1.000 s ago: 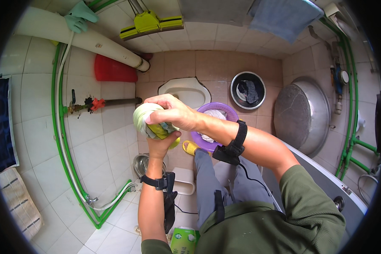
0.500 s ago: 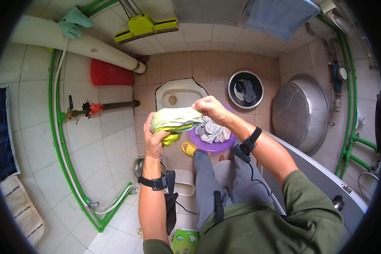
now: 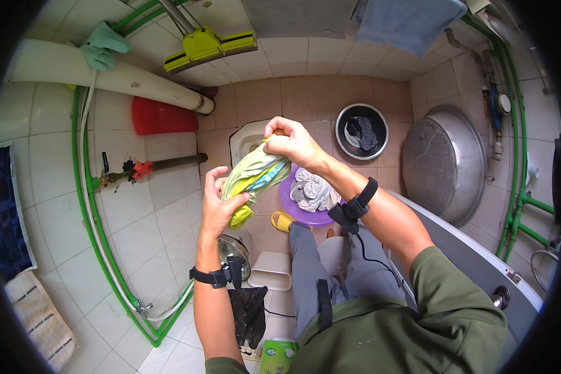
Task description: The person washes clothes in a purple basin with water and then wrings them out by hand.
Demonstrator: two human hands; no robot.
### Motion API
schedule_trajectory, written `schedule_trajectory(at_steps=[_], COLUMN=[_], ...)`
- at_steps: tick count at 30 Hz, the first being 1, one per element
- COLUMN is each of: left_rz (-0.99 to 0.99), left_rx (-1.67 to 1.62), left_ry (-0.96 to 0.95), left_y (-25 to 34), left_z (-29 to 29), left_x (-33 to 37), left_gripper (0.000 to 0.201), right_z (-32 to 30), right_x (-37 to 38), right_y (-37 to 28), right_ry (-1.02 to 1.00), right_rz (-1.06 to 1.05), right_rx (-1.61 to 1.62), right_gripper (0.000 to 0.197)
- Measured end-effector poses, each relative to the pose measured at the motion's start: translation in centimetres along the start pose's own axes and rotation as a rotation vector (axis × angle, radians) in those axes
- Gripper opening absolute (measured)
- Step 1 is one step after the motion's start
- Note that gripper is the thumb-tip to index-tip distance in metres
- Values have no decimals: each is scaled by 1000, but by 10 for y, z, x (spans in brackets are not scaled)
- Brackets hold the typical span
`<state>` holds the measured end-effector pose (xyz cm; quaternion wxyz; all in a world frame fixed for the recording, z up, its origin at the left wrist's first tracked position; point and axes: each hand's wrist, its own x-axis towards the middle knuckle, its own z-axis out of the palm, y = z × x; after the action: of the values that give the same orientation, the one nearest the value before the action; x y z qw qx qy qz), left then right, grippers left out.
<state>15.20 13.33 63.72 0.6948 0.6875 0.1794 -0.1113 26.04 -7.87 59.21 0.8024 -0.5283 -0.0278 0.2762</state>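
Note:
A wet-looking yellow-green garment with a pale blue patch is bunched and stretched between my two hands, over the squat toilet. My left hand grips its lower left end, with the thumb across the cloth and the fingers partly hidden behind it. Up at the other end, my right hand pinches a fold between thumb and fingers. Beneath my right forearm, a purple basin holds crumpled white and grey laundry.
A dark basin with dark cloth stands beyond the purple one. To the right, a large metal tub leans against the wall. A red container is at the left wall, and a beige bin is near my legs.
My right hand has moved up and left, tilting the garment from level to slanting, with more yellow and blue showing. My left hand has shifted slightly left and down.

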Motion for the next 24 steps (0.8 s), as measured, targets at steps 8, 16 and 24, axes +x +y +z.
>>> schedule_trajectory(at_steps=[8, 16, 24], left_rz=[15, 241, 75], left_rx=[333, -11, -606], left_ry=[-395, -237, -261], left_y=[6, 11, 28], left_z=[0, 30, 43], left_x=[4, 13, 6], left_gripper=[131, 117, 99], right_z=[58, 67, 24], right_x=[-8, -8, 28], right_y=[-45, -57, -16], right_ry=[-509, -399, -234], right_rz=[-212, -212, 119], right_rx=[-865, -549, 123], right_gripper=[26, 27, 51])
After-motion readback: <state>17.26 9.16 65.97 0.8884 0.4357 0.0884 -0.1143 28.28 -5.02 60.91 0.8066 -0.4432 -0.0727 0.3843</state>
